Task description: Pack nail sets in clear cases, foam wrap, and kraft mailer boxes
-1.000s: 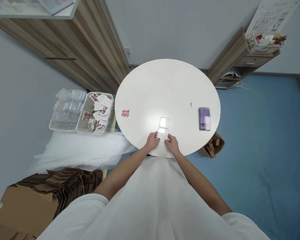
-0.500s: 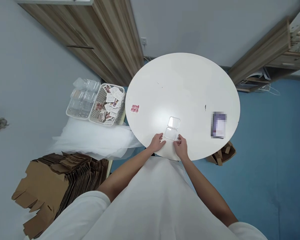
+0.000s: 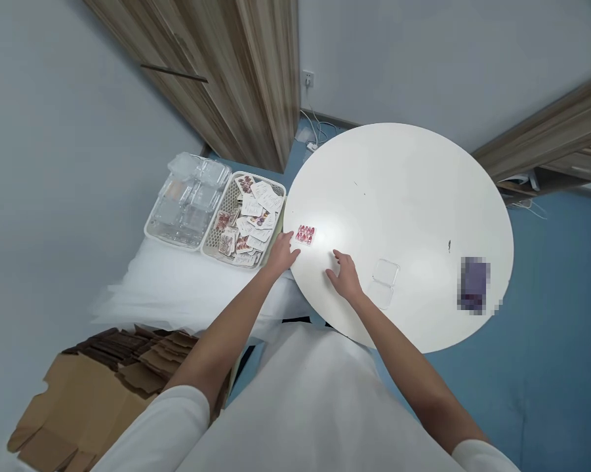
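A small white card with rows of red, nail-shaped pieces (image 3: 305, 235) lies near the left edge of the round white table. My left hand (image 3: 281, 252) is just beside it at the table's edge, thumb and fingers apart with nothing in them. To the right of the card, my right hand (image 3: 345, 276) hovers over or rests on the tabletop, its fingers spread and holding nothing. A clear plastic case (image 3: 384, 283) lies unfolded on the table, right of my right hand and apart from it.
Left of the table stand a white basket of printed cards (image 3: 252, 223) and a white tray of clear plastic cases (image 3: 182, 203). Folded cardboard boxes (image 3: 79, 393) are stacked at lower left. A blurred purple item (image 3: 473, 283) lies on the table's right side.
Both hands have left the clear case and moved left, my left hand reaching the red-pieced card. The camera view has turned left. The case stays unfolded on the table.
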### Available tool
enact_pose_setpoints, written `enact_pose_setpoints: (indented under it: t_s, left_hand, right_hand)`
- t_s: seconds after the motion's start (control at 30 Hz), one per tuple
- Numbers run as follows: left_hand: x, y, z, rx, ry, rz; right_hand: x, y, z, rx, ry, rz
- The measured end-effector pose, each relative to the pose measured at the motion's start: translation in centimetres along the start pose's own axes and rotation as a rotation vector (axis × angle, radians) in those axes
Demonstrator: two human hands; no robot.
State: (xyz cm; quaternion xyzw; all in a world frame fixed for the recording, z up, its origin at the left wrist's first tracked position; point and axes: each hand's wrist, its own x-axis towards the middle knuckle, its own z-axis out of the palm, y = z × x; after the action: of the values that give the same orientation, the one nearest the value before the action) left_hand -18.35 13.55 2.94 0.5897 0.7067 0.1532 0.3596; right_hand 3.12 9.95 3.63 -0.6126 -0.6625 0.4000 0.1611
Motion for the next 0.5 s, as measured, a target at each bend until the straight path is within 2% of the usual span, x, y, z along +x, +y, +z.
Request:
enact_pose_setpoints:
  t_s: [0.1, 0.23, 0.33, 0.5]
  left_hand:
    - [2.0, 0.1, -0.5, 0.066, -0.063, 0.036]
    - [3.6, 0.0, -0.3, 0.130, -0.131, 0.075]
    - [4.1, -0.5, -0.2, 0.161, -0.155, 0.108]
    - [4.3, -1.0, -0.1, 0.152, -0.163, 0.130]
  right_hand:
    - [3.6, -1.7, 1.7, -0.037, -0.019, -0.011]
    - [7.0, -2.4, 3.6, -0.057, 0.003, 0.004]
    - [8.2, -2.3, 4.4, -0.084, 0.028, 0.044]
    - [8.5, -2.3, 4.6, -0.166, 0.023, 0.091]
